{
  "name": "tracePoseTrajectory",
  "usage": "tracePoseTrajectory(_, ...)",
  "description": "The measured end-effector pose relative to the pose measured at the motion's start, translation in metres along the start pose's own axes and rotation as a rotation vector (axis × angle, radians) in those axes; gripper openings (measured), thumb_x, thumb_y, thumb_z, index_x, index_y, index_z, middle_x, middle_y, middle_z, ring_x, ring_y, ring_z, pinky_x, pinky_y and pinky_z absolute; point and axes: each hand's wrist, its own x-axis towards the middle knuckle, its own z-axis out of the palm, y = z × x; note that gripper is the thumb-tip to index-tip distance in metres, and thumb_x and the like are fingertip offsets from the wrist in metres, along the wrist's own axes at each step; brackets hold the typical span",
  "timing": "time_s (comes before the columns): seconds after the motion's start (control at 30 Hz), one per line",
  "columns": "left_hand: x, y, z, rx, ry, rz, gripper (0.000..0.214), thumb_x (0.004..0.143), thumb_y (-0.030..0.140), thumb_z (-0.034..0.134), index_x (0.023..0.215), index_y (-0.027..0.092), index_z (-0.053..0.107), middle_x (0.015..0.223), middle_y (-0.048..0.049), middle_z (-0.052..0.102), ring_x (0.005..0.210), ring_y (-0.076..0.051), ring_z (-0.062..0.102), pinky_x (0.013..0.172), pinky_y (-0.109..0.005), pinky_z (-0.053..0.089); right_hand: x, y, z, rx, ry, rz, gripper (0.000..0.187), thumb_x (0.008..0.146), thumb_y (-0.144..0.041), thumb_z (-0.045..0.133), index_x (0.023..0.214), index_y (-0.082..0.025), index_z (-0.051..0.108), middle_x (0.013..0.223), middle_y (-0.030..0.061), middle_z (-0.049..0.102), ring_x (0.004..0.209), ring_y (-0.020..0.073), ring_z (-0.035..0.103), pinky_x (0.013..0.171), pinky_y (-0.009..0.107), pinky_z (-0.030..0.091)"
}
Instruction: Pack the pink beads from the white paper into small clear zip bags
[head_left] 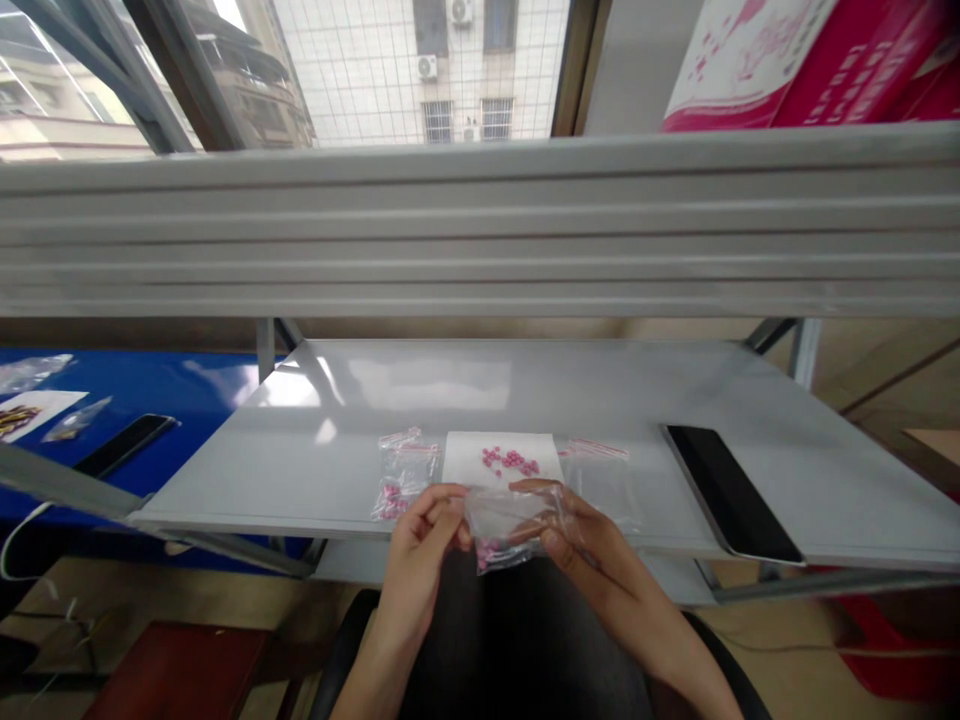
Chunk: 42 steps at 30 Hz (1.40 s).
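Both my hands hold one small clear zip bag (pixel 507 525) with a few pink beads at its bottom, just off the near edge of the grey table (pixel 525 385). My left hand (pixel 424 535) pinches its left top edge. My right hand (pixel 577 535) pinches the right side. Just beyond, a white paper sheet (pixel 469 462) carries a loose pile of pink beads (pixel 510 460). A filled clear bag (pixel 403 478) with pink beads lies left of the paper, and several empty clear bags (pixel 604 475) lie to its right.
A black phone (pixel 731 492) lies on the table's right side. A thick grey beam (pixel 480 225) runs overhead across the view. To the left is a blue table (pixel 187 385) with another phone (pixel 124 445) and small bags. A red box (pixel 795 60) sits up right.
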Motion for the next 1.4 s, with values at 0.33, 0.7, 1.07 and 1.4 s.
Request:
tracePoseTrajectory(0.33,-0.017,0.013,0.015,0.858,-0.255,0.584,0.091,0.069,0.019,0.082,0.149,0.032,0.039,0.146,-0.0111,0.053,0.134,-0.034,0.05,0.114,-0.056,0.039,0.014,-0.014,0.008,-0.145,0.008,-0.079,0.029,0.098,-0.029,0.057,0.081,-0.022,0.079,0.122,0.0108,0.068,0.126,0.0291,0.058,0.105,0.043,0.049)
tracePoseTrajectory(0.7,-0.003,0.011,0.026,0.536,-0.27,0.391,0.051,0.072,0.008,0.072,0.119,0.027,0.066,0.116,-0.007,0.063,0.105,-0.025,0.061,0.091,-0.037,0.049,0.02,-0.016,0.019,-0.085,0.017,-0.066,0.03,0.097,-0.028,0.062,0.07,-0.019,0.073,0.103,0.0076,0.067,0.098,0.0222,0.066,0.088,0.034,0.054)
tracePoseTrajectory(1.07,0.006,0.01,0.019,0.076,-0.426,0.04,0.037,0.08,0.033,0.08,0.112,0.021,0.066,0.099,-0.0058,0.068,0.093,-0.021,0.064,0.085,-0.031,0.048,0.019,-0.014,0.004,-0.016,0.042,-0.2,0.016,0.101,-0.028,0.055,0.095,-0.024,0.07,0.121,0.0077,0.058,0.123,0.0222,0.056,0.107,0.034,0.045)
tracePoseTrajectory(1.4,0.008,0.008,0.017,0.023,-0.473,0.019,0.059,0.069,0.033,0.088,0.124,0.025,0.068,0.115,-0.0086,0.071,0.107,-0.027,0.065,0.098,-0.039,0.048,0.014,-0.025,0.006,-0.196,-0.056,-0.227,0.02,0.1,-0.012,0.045,0.092,-0.023,0.061,0.146,0.0088,0.04,0.147,0.0253,0.033,0.116,0.042,0.04)
